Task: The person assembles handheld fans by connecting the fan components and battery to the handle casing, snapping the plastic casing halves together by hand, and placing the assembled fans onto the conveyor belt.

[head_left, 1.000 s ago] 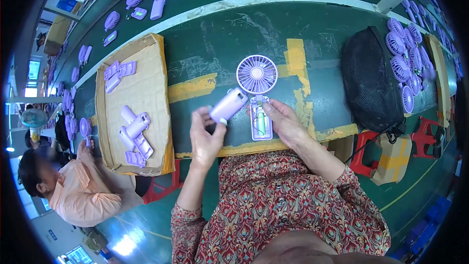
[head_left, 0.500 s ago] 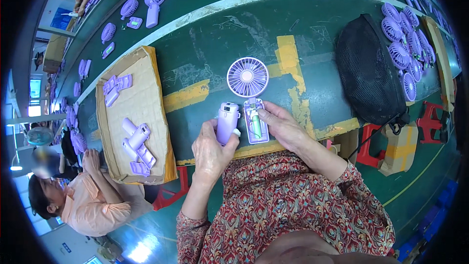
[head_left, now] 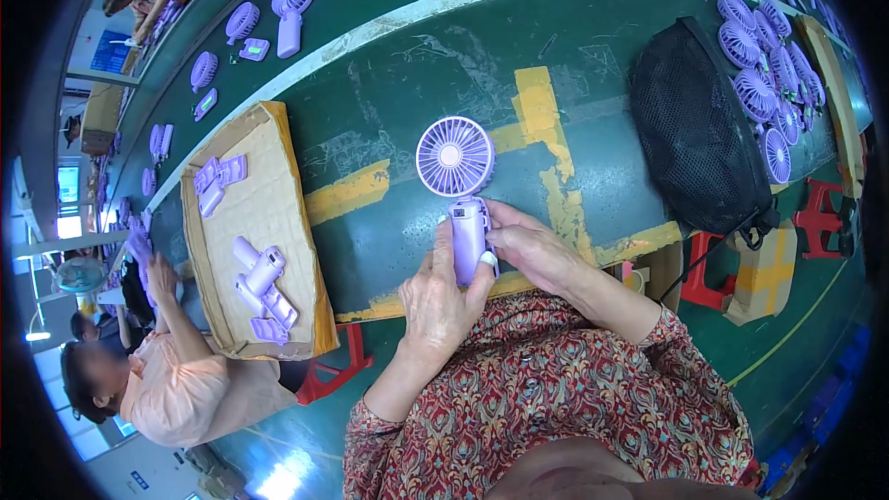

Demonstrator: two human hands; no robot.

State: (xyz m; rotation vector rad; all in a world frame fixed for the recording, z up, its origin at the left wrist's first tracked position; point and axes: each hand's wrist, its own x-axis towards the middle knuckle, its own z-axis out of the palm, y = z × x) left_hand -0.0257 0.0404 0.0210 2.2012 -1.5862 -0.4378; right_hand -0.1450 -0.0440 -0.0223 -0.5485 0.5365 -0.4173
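Note:
A purple handheld fan (head_left: 455, 156) lies near the table's front edge, its round head away from me. Over its handle sits a purple handle cover (head_left: 469, 239) with a small dark window near its top. My left hand (head_left: 437, 301) grips this cover from the left, thumb at the lower right and fingers along the left side. A small white patch shows at the thumb's tip. My right hand (head_left: 535, 245) is closed on the handle's right side, fingertips near its upper part. The open handle and the green part inside it are hidden under the cover.
To the left stands a shallow cardboard tray (head_left: 319, 301) with several purple handle parts (head_left: 262, 270). A black mesh bag (head_left: 696, 125) lies at the right, with piled purple fans (head_left: 757, 93) beyond it. More fans (head_left: 291, 14) lie past the pale rail (head_left: 389, 26). A co-worker (head_left: 199, 380) sits at the left.
My left hand has brought the handle cover rightward onto the fan's open handle, hiding the green part. The fan has shifted slightly left. My right hand stays at the handle.

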